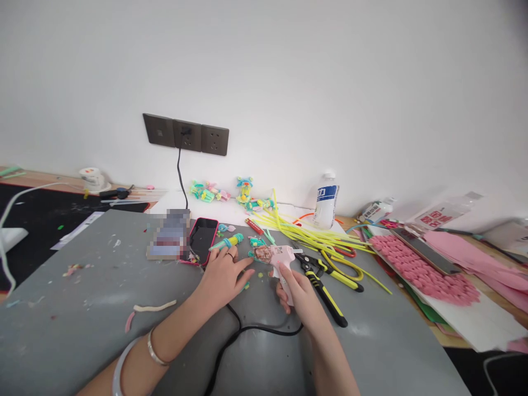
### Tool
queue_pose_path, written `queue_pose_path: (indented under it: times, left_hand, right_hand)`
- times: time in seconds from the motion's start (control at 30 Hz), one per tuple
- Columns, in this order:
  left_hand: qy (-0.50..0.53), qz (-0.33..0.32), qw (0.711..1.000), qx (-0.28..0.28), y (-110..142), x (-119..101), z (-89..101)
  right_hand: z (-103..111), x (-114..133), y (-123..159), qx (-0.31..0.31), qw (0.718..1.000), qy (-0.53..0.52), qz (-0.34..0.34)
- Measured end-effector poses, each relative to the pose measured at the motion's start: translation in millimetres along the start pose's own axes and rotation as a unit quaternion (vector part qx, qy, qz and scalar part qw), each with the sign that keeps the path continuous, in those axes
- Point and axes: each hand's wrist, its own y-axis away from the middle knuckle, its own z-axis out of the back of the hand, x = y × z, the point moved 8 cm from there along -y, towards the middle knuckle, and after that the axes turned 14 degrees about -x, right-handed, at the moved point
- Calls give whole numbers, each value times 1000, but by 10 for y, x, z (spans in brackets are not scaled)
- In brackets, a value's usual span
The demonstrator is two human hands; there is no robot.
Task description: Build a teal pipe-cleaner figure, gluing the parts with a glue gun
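My right hand [297,292] is wrapped round the handle of a pink hot glue gun [277,258], whose nozzle points left at a small teal and pink craft piece [258,242]. A black cord [247,329] runs from the gun back toward me across the grey mat [103,308]. My left hand [225,270] rests palm down on the mat just left of the nozzle, fingers stretched out, a ring on one finger. Right beyond its fingertips lies a teal pipe-cleaner piece [229,242].
Yellow-and-black pliers [324,280] lie right of the gun, with yellow pipe cleaners [305,234] behind. A phone in a pink case [203,239], a water bottle [325,201], finished craft figures [243,192] near the wall, a wall socket [185,135] and a board of pink pieces [421,272] surround the mat.
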Motion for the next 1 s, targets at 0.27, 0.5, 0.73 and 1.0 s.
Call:
queue_pose_path:
  times: [0.27, 0.5, 0.73, 1.0]
  left_hand:
    - [-11, 8, 1000, 21, -1, 6, -41]
    - [-20, 11, 999, 22, -6, -1, -45]
    - [-26, 12, 999, 38, -19, -21, -67]
    - [-25, 14, 999, 40, -13, -11, -68]
  right_hand:
    - [2, -19, -2, 0, 1000, 9, -9]
    - [0, 13, -4, -4, 1000, 21, -8]
    - [22, -15, -11, -5, 1000, 21, -3]
    - [62, 17, -7, -14, 1000, 26, 2]
